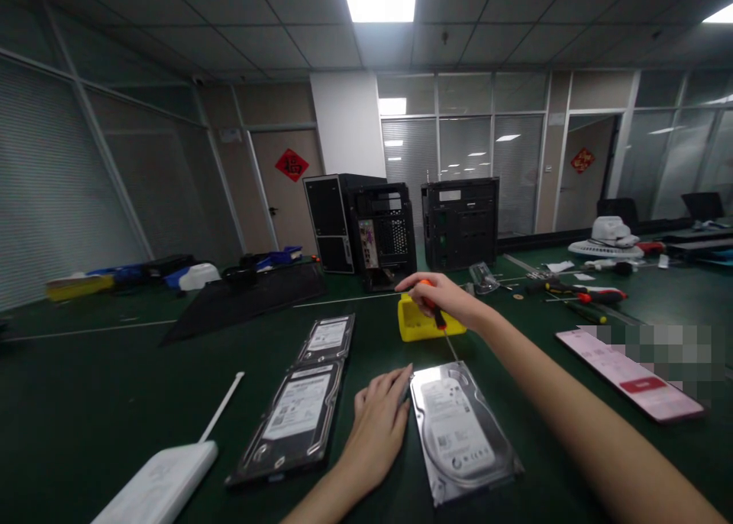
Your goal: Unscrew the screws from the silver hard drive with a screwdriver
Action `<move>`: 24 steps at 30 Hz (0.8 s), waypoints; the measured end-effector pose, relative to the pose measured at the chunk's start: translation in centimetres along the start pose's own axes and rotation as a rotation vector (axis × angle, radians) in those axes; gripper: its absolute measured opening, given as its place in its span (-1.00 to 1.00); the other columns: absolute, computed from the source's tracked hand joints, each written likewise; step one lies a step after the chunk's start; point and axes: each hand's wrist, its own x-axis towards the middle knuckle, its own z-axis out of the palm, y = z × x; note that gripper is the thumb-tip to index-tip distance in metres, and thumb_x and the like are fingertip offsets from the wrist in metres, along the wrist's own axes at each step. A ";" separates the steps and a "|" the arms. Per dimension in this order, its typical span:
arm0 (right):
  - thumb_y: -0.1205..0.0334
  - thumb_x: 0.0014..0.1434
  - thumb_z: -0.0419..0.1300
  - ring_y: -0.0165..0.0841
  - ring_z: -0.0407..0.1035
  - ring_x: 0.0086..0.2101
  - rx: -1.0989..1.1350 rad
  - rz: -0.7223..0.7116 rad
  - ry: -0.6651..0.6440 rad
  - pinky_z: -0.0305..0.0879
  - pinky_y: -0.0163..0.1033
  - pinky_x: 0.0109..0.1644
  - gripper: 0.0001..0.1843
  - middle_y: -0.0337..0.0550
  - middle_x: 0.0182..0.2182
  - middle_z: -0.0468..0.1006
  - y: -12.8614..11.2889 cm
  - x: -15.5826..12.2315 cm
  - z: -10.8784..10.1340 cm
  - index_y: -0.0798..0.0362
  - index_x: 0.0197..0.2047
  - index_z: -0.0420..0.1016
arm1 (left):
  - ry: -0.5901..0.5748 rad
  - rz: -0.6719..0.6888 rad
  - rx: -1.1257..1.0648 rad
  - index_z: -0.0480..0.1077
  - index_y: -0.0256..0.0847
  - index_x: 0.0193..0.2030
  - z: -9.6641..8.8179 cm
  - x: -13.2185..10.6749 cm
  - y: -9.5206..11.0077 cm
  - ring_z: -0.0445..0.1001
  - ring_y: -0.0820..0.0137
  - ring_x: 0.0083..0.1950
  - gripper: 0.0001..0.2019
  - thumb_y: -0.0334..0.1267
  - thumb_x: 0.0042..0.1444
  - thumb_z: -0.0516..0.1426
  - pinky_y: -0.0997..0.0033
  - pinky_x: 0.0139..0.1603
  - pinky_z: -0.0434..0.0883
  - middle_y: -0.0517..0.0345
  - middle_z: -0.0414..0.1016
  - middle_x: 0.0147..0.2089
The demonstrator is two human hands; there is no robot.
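Observation:
A silver hard drive (458, 432) with a white label lies on the green tabletop in front of me. My right hand (438, 295) is closed around the orange and black handle of a screwdriver (440, 319), index finger stretched out over its top. The shaft slants down to the drive's far edge; exactly where the tip sits is too small to tell. My left hand (381, 413) rests at the drive's left edge, fingers extended and fingertips touching its far left corner. Behind the screwdriver stands a yellow holder (409, 325), partly hidden by my right hand.
Two more hard drives, one near (301, 409) and one farther (327, 337), lie to the left. A white device (160, 482) sits front left. At right are a pink phone (630, 375) and several hand tools (595, 296). Computer cases (461, 222) stand behind.

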 end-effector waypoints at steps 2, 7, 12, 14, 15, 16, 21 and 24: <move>0.22 0.04 0.01 -0.55 0.12 -0.64 0.082 -0.053 -0.024 0.08 -0.45 -0.57 -0.66 -0.35 -0.64 0.23 -0.9 -0.2 0.6 0.13 -0.11 0.35 | 0.003 0.000 0.003 0.03 -0.06 0.20 0.0 0.0 0.0 0.08 0.33 0.17 -0.56 -0.30 0.16 -0.14 0.20 0.11 0.07 0.12 0.16 0.18; 0.24 -0.11 0.18 -0.49 0.30 -0.46 -0.418 -0.094 -0.337 0.17 -0.44 -0.39 -0.80 -0.24 -0.47 0.46 0.1 -0.9 2.3 0.10 -0.35 0.49 | 0.014 -0.011 0.023 0.09 -0.11 0.17 0.1 0.1 0.0 0.07 0.31 0.18 -0.59 -0.27 0.16 -0.13 0.19 0.12 0.06 0.09 0.17 0.18; 0.27 -0.11 0.17 -0.44 0.37 -0.41 -0.698 0.016 -0.432 0.19 -0.43 -0.36 -0.77 -0.20 -0.43 0.53 2.7 -1.7 2.6 0.07 -0.32 0.53 | 0.022 -0.019 0.042 0.12 -0.07 0.15 0.3 0.3 -0.2 0.07 0.30 0.18 -0.60 -0.28 0.15 -0.11 0.19 0.12 0.06 0.11 0.15 0.18; 0.26 -0.09 0.16 -0.44 0.38 -0.39 -0.671 0.003 -0.425 0.20 -0.44 -0.33 -0.76 -0.21 -0.40 0.54 3.3 -1.9 2.4 0.06 -0.30 0.54 | 0.018 -0.016 0.046 0.12 -0.07 0.15 0.4 0.4 -0.3 0.07 0.30 0.18 -0.60 -0.26 0.16 -0.12 0.19 0.12 0.07 0.12 0.16 0.18; 0.26 -0.09 0.16 -0.44 0.39 -0.38 -0.672 0.003 -0.418 0.20 -0.44 -0.31 -0.77 -0.20 -0.40 0.54 3.4 -1.9 2.3 0.06 -0.31 0.54 | 0.015 -0.013 0.048 0.12 -0.07 0.15 0.4 0.4 -0.3 0.07 0.30 0.18 -0.61 -0.25 0.17 -0.13 0.19 0.12 0.07 0.12 0.16 0.18; 0.26 -0.10 0.16 -0.43 0.39 -0.38 -0.681 0.007 -0.416 0.21 -0.44 -0.30 -0.77 -0.20 -0.40 0.54 3.5 -2.0 2.2 0.06 -0.32 0.54 | 0.013 -0.011 0.050 0.12 -0.07 0.15 0.4 0.4 -0.4 0.07 0.30 0.18 -0.61 -0.24 0.17 -0.14 0.19 0.11 0.07 0.12 0.16 0.18; 0.22 -0.07 0.16 -0.45 0.39 -0.42 -0.688 0.029 -0.448 0.21 -0.45 -0.35 -0.75 -0.17 -0.43 0.54 3.5 -2.2 2.4 0.08 -0.28 0.54 | 0.009 -0.018 0.058 0.14 -0.12 0.14 0.4 0.5 -0.4 0.07 0.29 0.18 -0.61 -0.23 0.17 -0.13 0.18 0.12 0.07 0.08 0.16 0.18; 0.21 -0.07 0.17 -0.46 0.39 -0.43 -0.686 0.039 -0.449 0.21 -0.46 -0.37 -0.75 -0.16 -0.43 0.54 3.6 -2.3 2.6 0.08 -0.29 0.54 | 0.005 -0.020 0.049 0.13 -0.11 0.15 0.3 0.4 -0.3 0.07 0.30 0.17 -0.61 -0.23 0.17 -0.14 0.18 0.11 0.08 0.10 0.17 0.17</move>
